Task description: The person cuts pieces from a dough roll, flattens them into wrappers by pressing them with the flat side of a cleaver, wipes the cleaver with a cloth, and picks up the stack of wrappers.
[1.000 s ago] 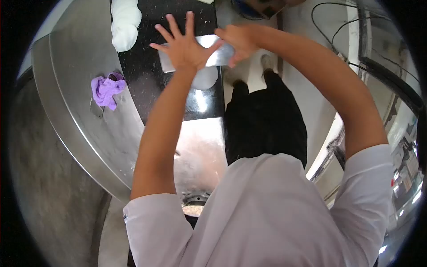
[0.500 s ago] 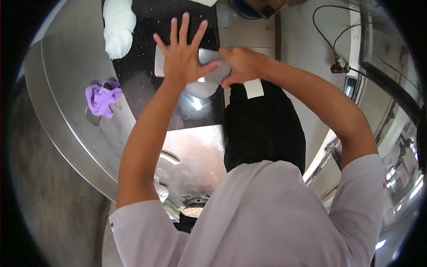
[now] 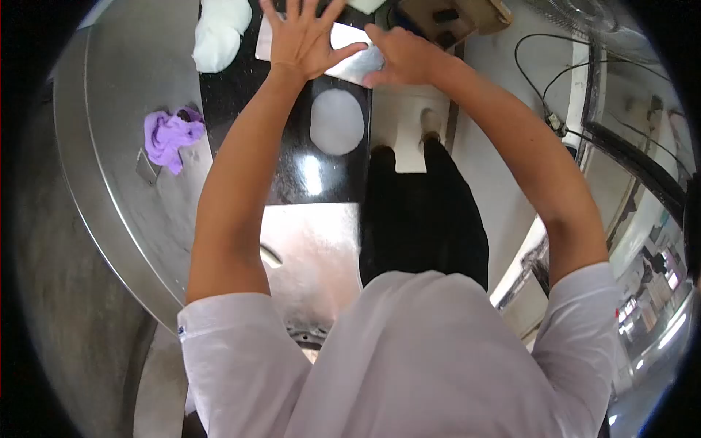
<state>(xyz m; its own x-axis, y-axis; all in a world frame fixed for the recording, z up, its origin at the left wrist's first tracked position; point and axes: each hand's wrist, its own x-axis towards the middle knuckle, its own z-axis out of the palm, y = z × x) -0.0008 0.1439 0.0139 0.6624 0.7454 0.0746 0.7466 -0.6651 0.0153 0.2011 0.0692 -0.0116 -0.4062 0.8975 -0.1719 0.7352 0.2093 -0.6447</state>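
Note:
My left hand (image 3: 307,42) lies with fingers spread across a broad, shiny metal blade (image 3: 354,62), like a wide cleaver. My right hand (image 3: 405,57) is closed around the blade's right end; any handle is hidden under it. Just below the blade, a thin round white sheet of dough (image 3: 336,122) lies flat on the black board (image 3: 285,179), apart from both hands. A thick lump of white dough (image 3: 220,35) sits at the board's upper left.
On the steel counter (image 3: 120,80) to the left lie a purple cloth (image 3: 169,137) and a small flat dark piece (image 3: 147,168). A metal sheet (image 3: 314,244) adjoins the board's near edge. A cardboard box (image 3: 445,18) and cables (image 3: 537,95) are to the right.
Both hands and the blade have moved up, away from my body. The round white sheet, partly covered before, is now fully exposed on the board.

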